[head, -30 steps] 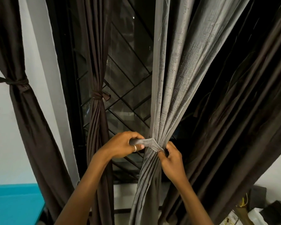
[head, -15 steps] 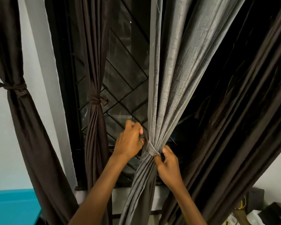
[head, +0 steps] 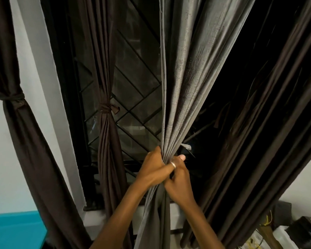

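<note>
The grey curtain (head: 187,78) hangs down the middle of the view, in front of a window with a dark diagonal grille (head: 138,83), and its folds are drawn together into a narrow bunch just above the sill. The left hand (head: 155,169) wraps round that bunch from the left side; its grip is curled tight across the front of the cloth, and a silver ring (head: 173,164) shows on one finger. The right hand (head: 180,187) sits just below and to the right, touching the left hand, with its grip also curled on the gathered cloth, though its fingertips are hidden under the left hand. A short end of a grey fabric strip (head: 186,146) sticks out to the right of the bunch, just above the hands. Below the hands the curtain falls loose between the two forearms. To the left, a brown curtain (head: 106,150) is tied at its waist with a knot (head: 107,109), and another brown curtain (head: 25,141) hangs tied against the white wall. Dark curtain folds (head: 267,123) fill the right side. A teal surface (head: 14,229) shows at the lower left.
</note>
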The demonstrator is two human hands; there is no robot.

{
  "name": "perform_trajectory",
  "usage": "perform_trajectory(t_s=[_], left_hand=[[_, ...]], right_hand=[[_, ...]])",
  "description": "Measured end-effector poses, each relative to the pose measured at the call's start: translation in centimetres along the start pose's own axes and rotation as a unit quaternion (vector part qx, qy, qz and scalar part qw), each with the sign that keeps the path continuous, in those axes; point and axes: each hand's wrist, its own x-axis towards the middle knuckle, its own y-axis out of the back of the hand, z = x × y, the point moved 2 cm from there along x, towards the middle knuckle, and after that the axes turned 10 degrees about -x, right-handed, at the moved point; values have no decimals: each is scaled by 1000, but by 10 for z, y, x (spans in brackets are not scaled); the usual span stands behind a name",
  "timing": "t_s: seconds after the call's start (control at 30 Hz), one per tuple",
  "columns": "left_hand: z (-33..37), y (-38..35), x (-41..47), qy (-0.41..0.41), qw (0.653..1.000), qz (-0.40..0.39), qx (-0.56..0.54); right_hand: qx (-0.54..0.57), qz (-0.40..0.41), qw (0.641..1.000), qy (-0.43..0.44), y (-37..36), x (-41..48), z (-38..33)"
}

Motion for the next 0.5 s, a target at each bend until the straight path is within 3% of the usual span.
perform_trajectory(t_s=[0.17,0.3,0.4,0.47,0.5], left_hand=[[-1,-3,8,25,993,110,31],[-2,6,13,10,995,99,11],[-1,8,15,1,997,73,12],[2,6,15,-4,998,55,15],[2,5,16,-7,999,46,19]], right_hand=[[3,-61,998,-2,-10,-3,-6],[30,-126,991,-21,9,2,0],[-107,44,993,-16,36,14,5],[-226,144,964,-5,53,22,1],[-271,155,950,7,59,28,-3]])
